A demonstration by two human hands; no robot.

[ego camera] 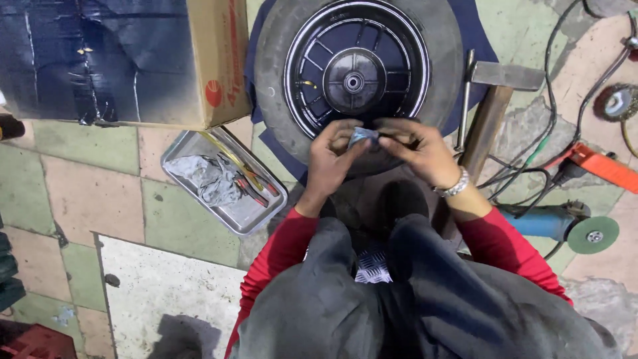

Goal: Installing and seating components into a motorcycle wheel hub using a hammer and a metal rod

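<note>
A black spoked wheel with its tyre (pixel 359 66) lies flat on a dark blue cloth on the floor in front of me. Over its near edge, my left hand (pixel 330 159) and my right hand (pixel 420 149) both pinch a small folded grey-blue piece (pixel 363 136) between their fingertips. The right wrist wears a metal bracelet. Red sleeves and grey trousers fill the lower part of the view.
A metal tray (pixel 249 214) with a grey rag and red-handled tools lies to the left. A cardboard box (pixel 219 66) stands at the upper left. A hammer (pixel 495 100), cables, a blue angle grinder (pixel 565 226), an orange tool (pixel 601 166) and a wire wheel (pixel 618 103) lie to the right.
</note>
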